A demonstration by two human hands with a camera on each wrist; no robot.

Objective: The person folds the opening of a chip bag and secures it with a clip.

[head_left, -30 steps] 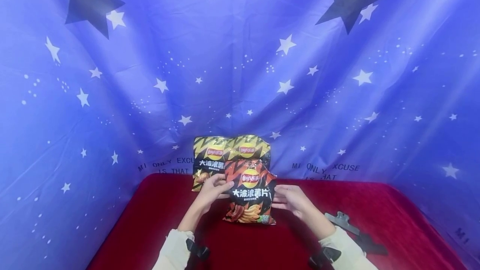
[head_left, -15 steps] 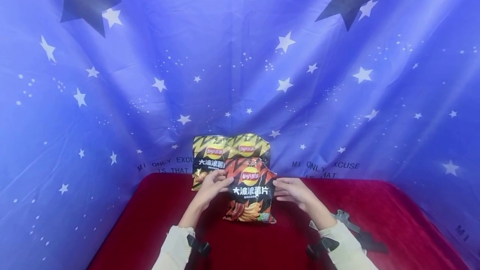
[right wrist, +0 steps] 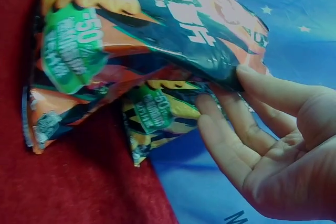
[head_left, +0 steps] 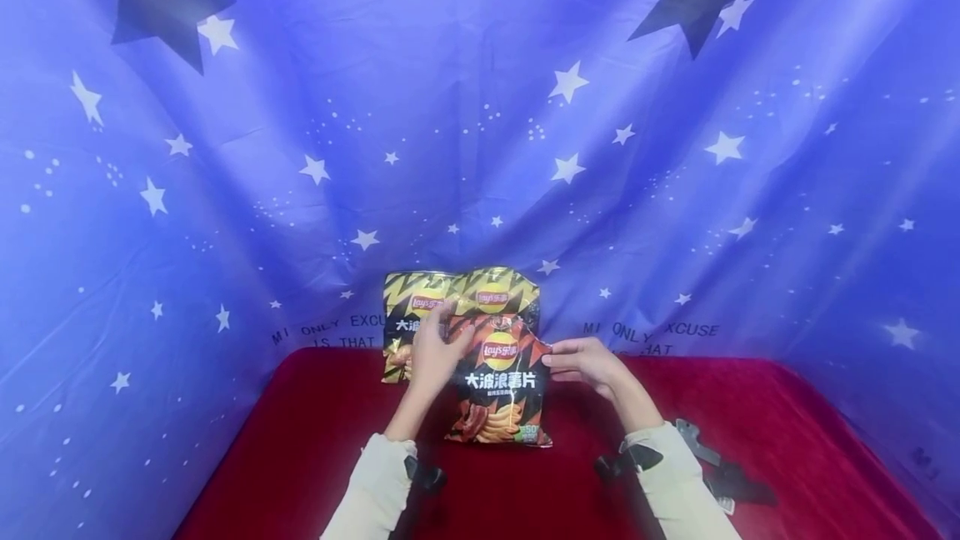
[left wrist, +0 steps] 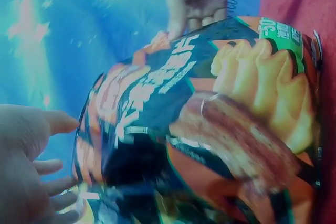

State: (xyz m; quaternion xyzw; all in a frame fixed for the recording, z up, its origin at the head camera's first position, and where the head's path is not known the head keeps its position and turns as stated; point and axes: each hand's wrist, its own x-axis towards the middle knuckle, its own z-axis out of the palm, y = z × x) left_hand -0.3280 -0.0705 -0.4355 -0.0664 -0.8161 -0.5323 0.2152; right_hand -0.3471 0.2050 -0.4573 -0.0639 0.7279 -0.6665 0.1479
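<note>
A red-and-black bag of potato chips [head_left: 501,382] stands upright on the red cloth. My right hand [head_left: 592,363] holds its right edge, thumb [right wrist: 268,87] on the front and fingers going behind. At the bag's upper left is my left hand [head_left: 437,350], its fingers spread and fairly straight. In the left wrist view the left thumb [left wrist: 63,121] reaches the bag's edge; whether it presses there I cannot tell. Behind stand two yellow-and-black chip bags, the left one [head_left: 397,361] partly covered by my left hand, the right one [head_left: 498,286] mostly hidden by the red bag.
The red cloth [head_left: 300,440] covers the table. To the right, beside my sleeve, lie a grey clip-like thing [head_left: 697,442] and a dark flat piece [head_left: 742,486]. A blue curtain [head_left: 420,90] with stars hangs behind the table and at its sides.
My left hand has moved up along the red bag's left side, and its fingers have lifted and spread. The right hand has risen slightly on the right edge. The bags stay put.
</note>
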